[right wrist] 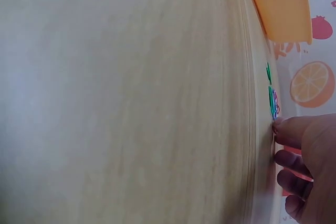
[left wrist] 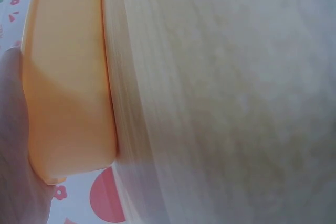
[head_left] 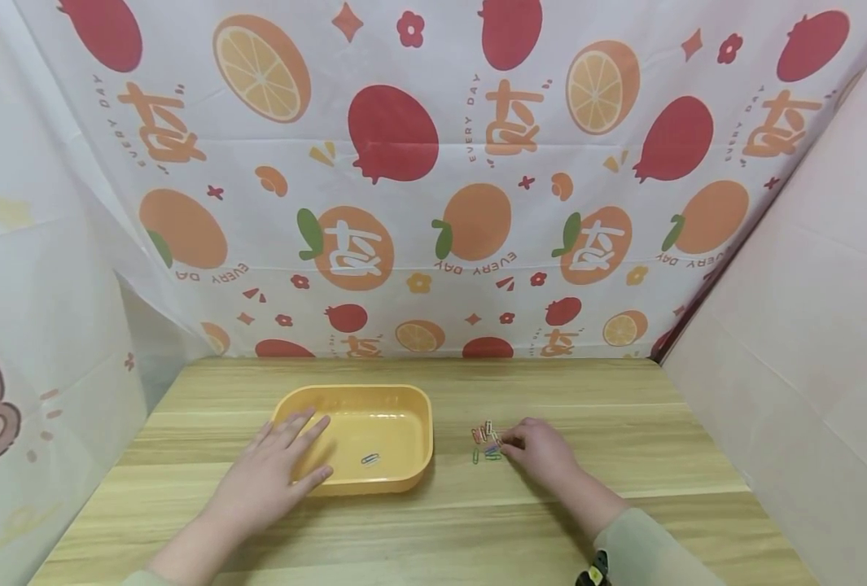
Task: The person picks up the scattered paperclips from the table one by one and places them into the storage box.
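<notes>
A yellow rectangular tray (head_left: 411,487) stands on the table, with a pair of paper clips (head_left: 370,459) lying inside. My left hand (head_left: 268,472) rests over the tray's left end, fingers spread and reaching past the rim. To the right of the tray lies a small group of coloured paper clips (head_left: 475,456), among them green, red and blue ones. My right hand (head_left: 543,456) is at the right side of this group, thumb and forefinger pinching at a paper clip. The fingertips mostly hide that clip. In the right wrist view, green clips (right wrist: 269,73) lie just beyond the fingertips.
The wood-grain table (head_left: 433,537) ends at a fruit-printed cloth (head_left: 418,244) hung at the back. Pale cloth walls (head_left: 807,268) close in both sides. The tray's raised wall (left wrist: 73,87) shows near my left hand.
</notes>
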{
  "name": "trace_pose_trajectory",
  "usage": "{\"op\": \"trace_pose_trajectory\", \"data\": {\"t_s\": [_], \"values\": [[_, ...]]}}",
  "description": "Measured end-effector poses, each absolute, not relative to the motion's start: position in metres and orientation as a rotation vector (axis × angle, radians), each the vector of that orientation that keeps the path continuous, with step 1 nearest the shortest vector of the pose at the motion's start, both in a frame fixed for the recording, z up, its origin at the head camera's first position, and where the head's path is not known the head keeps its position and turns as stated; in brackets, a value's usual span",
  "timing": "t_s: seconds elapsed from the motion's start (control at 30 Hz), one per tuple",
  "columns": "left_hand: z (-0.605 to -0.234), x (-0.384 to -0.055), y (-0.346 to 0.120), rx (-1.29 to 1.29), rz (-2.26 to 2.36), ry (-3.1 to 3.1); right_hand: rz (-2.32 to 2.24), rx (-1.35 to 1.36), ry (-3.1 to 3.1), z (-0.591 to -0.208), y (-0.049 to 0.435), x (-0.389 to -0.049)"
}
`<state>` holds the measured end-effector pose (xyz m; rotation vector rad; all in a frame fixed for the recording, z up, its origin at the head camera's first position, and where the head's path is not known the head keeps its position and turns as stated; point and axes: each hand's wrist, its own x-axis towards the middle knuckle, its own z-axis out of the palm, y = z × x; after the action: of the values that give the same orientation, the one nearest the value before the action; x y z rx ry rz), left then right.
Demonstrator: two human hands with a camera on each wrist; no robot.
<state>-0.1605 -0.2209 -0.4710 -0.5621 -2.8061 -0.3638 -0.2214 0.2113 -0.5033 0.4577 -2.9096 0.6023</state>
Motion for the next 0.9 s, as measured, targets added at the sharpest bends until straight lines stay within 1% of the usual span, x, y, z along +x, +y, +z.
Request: {"op": "trace_pose_trajectory", "data": {"t_s": [0.9], "values": [[-0.4718, -0.1609, -0.2214, -0.571, -0.356, -2.798, 0.622, 0.349, -2.926, -0.5009, 0.2041, -0.2202]]}}
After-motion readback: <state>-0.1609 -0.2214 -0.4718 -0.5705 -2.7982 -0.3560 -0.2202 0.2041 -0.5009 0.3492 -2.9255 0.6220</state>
